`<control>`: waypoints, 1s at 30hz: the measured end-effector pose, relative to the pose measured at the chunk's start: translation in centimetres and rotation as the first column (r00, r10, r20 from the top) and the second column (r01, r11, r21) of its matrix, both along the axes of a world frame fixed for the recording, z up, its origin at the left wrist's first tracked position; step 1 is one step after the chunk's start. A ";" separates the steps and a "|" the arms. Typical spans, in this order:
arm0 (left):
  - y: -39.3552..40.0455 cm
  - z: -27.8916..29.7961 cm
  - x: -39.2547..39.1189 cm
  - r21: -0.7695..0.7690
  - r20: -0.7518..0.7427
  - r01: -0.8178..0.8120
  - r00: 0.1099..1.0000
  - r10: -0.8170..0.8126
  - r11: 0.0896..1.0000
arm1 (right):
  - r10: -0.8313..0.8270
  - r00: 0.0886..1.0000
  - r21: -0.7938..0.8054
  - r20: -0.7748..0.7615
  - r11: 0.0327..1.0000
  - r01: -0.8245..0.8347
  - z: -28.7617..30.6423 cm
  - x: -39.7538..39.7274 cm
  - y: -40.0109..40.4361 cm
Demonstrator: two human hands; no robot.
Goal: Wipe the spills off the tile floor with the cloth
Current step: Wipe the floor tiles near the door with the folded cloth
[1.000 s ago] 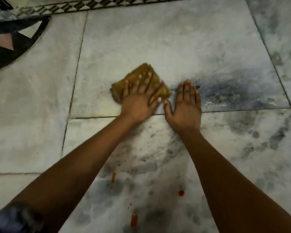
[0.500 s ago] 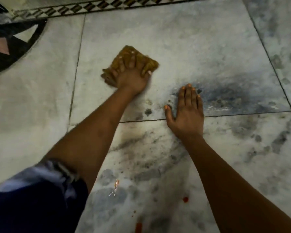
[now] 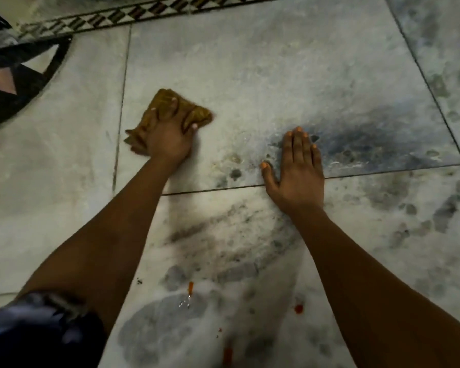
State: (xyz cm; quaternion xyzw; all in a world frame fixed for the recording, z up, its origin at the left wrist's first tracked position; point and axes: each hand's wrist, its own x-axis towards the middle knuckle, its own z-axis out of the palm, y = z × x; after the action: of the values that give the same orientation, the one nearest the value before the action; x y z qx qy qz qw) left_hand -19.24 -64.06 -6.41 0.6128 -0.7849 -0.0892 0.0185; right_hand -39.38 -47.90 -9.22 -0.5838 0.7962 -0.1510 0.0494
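Left hand (image 3: 168,136) is down on the cloth (image 3: 170,112), fingers spread and curled over the folded pad, gripping it and pressing it flat to the tile (image 3: 290,62). That puts the cloth left of centre in the frame, on the big pale tile, close to the grout line on its left. A spread grip like that looks meant to keep the folds from bunching while the pad is pushed.

Right hand (image 3: 298,166) lies flat and open on the floor, fingers straight and together, thumb out, holding nothing. It sits just right of centre, palm across the grout line, fingertips at the edge of a dark smear (image 3: 369,144). My guess: it's a prop, taking the body's weight so the other arm can reach.

Now the spills. Red drops (image 3: 298,308) sit low in the frame between the two forearms, another orange-red streak (image 3: 190,287) near them, one more at the bottom edge. None are touched by the cloth; it's well apart from them, up the frame. So the red mess is left to do, I'd say, and the cloth would have to come back down towards the body. Upper left there's a dark patterned inlay (image 3: 16,83), out of the way.
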 end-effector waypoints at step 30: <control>25.6 12.5 13.6 0.187 -0.499 -0.163 0.834 0.237 0.969 | 0.300 0.940 0.173 0.162 0.929 -0.326 8.0 6.8 18.8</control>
State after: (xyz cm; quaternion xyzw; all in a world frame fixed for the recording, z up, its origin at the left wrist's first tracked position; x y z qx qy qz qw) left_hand -5.65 -38.47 6.06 0.6447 -0.6745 -0.3018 0.1959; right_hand -32.54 -29.10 -1.23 -0.6843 0.6987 -0.1002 0.1833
